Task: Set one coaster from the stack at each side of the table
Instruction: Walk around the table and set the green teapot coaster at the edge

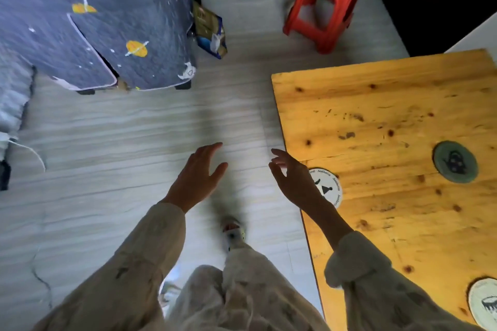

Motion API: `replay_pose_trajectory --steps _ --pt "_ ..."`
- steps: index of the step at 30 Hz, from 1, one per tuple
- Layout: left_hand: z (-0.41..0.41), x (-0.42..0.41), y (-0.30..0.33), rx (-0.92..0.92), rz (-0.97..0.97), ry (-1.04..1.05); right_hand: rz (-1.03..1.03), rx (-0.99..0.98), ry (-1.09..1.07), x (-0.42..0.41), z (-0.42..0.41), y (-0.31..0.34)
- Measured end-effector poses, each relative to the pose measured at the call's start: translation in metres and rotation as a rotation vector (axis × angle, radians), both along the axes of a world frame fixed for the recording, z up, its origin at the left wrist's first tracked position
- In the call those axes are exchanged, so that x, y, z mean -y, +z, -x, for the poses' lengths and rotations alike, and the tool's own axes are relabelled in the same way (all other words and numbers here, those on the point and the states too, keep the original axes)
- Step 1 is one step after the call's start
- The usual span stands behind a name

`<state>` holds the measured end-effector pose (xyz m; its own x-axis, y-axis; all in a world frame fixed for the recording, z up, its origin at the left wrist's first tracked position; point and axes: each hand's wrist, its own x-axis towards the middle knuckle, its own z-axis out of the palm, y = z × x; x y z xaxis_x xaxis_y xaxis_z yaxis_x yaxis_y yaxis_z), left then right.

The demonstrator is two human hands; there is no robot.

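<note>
A wooden table fills the right side of the view. On it lies a white round coaster near the left edge, partly covered by my right hand. A green round coaster lies further right, and another white coaster sits at the bottom right corner of the view. My right hand hovers over the table's left edge with fingers spread and holds nothing. My left hand is open over the floor, left of the table. No stack of coasters shows.
A red plastic stool stands on the pale floor beyond the table. Furniture under a grey space-print cover is at the upper left, with packets beside it. My foot is on the floor between the hands.
</note>
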<state>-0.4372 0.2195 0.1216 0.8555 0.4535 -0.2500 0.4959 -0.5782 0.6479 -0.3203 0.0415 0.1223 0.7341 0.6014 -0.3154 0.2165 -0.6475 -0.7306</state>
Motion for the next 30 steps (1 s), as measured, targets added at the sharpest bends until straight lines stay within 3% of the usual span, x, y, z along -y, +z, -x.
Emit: replay_pose_trajectory --steps 10,20,25,27,30 --pt "-0.13 -0.123 0.016 0.059 0.055 -0.158 0.009 0.049 -0.16 -0.109 -0.093 0.029" --pt "-0.308 -0.246 0.019 0.064 0.07 -0.472 0.028 0.048 -0.626 -0.204 -0.197 0.03" --pt "-0.379 -0.247 0.028 0.086 0.088 -0.649 0.058 0.045 -0.781 -0.209 -0.229 0.038" --pt "-0.445 -0.235 0.022 0.056 0.106 -0.821 0.073 0.069 -0.968 -0.203 -0.264 0.035" --pt "-0.485 -0.224 0.022 0.067 0.107 -0.903 0.087 0.069 -1.007 -0.198 -0.284 0.034"
